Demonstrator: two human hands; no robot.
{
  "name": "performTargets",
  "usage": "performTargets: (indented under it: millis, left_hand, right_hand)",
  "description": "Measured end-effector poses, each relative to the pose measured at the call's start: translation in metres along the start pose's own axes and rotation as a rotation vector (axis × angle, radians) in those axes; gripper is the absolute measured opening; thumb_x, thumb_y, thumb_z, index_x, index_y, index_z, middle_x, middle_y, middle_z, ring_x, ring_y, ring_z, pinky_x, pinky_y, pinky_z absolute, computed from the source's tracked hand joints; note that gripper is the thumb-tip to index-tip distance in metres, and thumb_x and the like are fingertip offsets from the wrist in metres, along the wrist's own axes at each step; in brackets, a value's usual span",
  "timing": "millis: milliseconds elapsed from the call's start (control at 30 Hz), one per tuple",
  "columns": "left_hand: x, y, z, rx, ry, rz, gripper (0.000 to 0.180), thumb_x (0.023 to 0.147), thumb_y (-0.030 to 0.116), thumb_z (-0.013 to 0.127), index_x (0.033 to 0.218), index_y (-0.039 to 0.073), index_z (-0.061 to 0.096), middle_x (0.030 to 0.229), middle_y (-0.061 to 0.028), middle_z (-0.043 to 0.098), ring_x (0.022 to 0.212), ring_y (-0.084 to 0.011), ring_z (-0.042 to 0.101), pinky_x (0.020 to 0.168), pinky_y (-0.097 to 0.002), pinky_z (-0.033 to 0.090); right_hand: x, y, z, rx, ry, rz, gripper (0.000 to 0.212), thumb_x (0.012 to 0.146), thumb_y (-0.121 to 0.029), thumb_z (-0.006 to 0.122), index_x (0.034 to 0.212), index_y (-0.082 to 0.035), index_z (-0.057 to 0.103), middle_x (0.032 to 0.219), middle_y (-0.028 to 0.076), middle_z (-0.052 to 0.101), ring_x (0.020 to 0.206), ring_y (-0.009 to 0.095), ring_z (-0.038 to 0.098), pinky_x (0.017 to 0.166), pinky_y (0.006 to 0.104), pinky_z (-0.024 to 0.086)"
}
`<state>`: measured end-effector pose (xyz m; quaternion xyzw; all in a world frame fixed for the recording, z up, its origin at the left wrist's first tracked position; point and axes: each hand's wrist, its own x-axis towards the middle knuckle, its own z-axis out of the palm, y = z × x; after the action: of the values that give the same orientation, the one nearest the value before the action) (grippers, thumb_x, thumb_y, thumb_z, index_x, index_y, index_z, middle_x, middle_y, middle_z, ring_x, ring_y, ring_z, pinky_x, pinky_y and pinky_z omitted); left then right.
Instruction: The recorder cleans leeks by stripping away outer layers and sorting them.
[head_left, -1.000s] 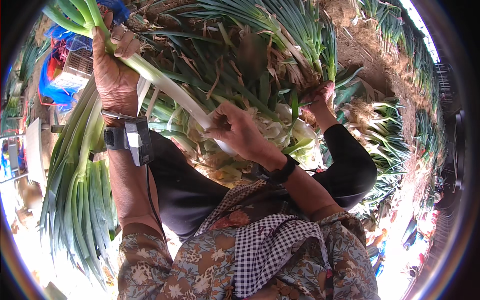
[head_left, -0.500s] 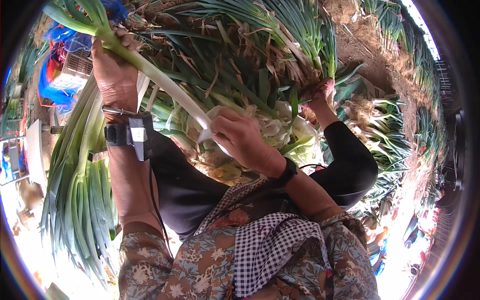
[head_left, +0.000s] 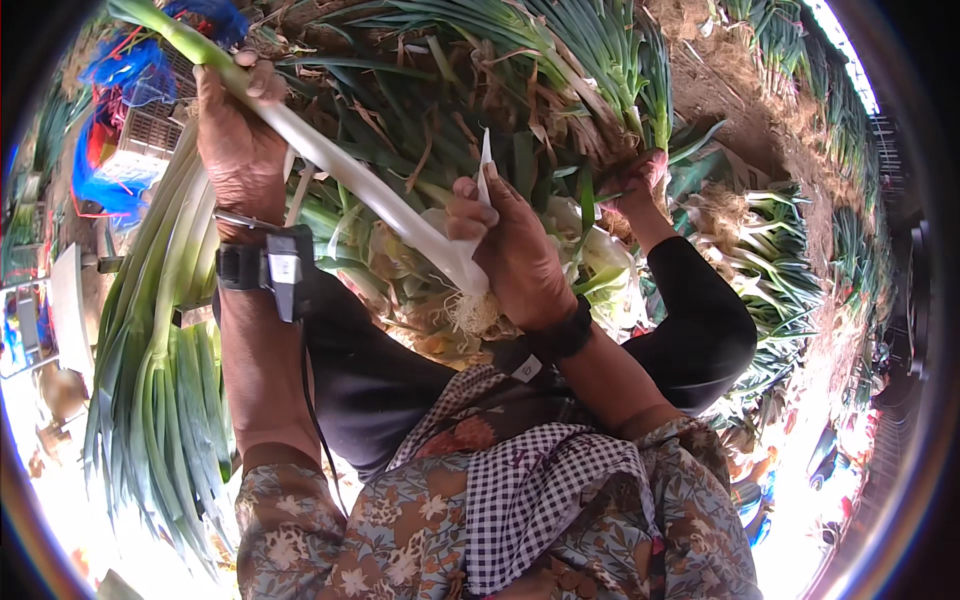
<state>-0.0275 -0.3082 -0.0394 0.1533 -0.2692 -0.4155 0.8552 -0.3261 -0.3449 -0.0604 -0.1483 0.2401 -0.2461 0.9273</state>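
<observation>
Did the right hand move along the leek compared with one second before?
Yes. The right hand slid down the white leek toward its root end, farther from the left hand, which grips the stalk near the green part.

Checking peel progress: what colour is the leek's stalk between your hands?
White on the leek's stalk, greening above the left hand; head view.

head cam | looks down, close | single fisheye view
</observation>
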Motion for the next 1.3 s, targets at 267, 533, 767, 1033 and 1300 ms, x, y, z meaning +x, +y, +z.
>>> performTargets:
  millis: [267,533,767,1033,1300]
  left_hand:
    - [0.006,-0.008,-0.016,0.099,0.197,0.039,0.024,0.102,0.029,0.046,0.109,0.006,0.045,0.088,-0.0133,0.056,0.066,-0.0182,0.048,0.059,-0.0313,0.042]
    - [0.019,0.005,-0.005,0.444,0.536,0.213,0.019,0.103,0.022,0.044,0.112,0.006,0.044,0.094,-0.0128,0.056,0.07,-0.0182,0.048,0.063,-0.0297,0.045]
    - [0.009,-0.018,0.004,0.596,0.618,0.358,0.034,0.095,0.012,0.058,0.127,0.012,0.047,0.093,-0.0047,0.058,0.076,-0.0181,0.056,0.061,-0.0343,0.05]
    - [0.013,-0.023,-0.007,0.53,0.646,0.289,0.038,0.092,0.002,0.056,0.128,0.016,0.051,0.1,-0.0043,0.055,0.08,-0.016,0.054,0.066,-0.0338,0.05]
    - [0.015,-0.022,0.017,0.473,0.481,0.305,0.031,0.096,0.009,0.053,0.126,0.01,0.048,0.093,-0.0097,0.063,0.072,-0.0145,0.056,0.06,-0.026,0.047]
  right_hand:
    - [-0.021,-0.003,-0.019,0.37,-0.091,0.058,0.027,0.104,-0.032,0.043,0.097,-0.007,0.049,0.069,-0.007,0.038,0.06,0.005,0.037,0.056,0.0194,0.035]
    - [-0.068,-0.043,-0.082,-1.34,0.241,0.114,0.034,0.085,-0.007,0.066,0.114,0.001,0.052,0.095,0.01,0.061,0.088,0.024,0.06,0.07,0.0307,0.048]
    - [-0.014,-0.035,-0.022,-1.674,-0.025,-0.802,0.042,0.082,-0.017,0.07,0.117,-0.001,0.052,0.106,0.017,0.059,0.1,0.037,0.055,0.09,0.0455,0.041]
    - [0.015,-0.001,-0.019,-1.726,-0.13,-0.293,0.035,0.089,-0.014,0.065,0.116,0.001,0.048,0.091,0.02,0.058,0.082,0.038,0.059,0.07,0.0487,0.045]
    - [-0.092,-0.058,-0.197,-2.553,-0.184,0.036,0.019,0.073,-0.007,0.063,0.09,-0.012,0.07,0.078,0.009,0.066,0.079,0.035,0.065,0.069,0.0459,0.05]
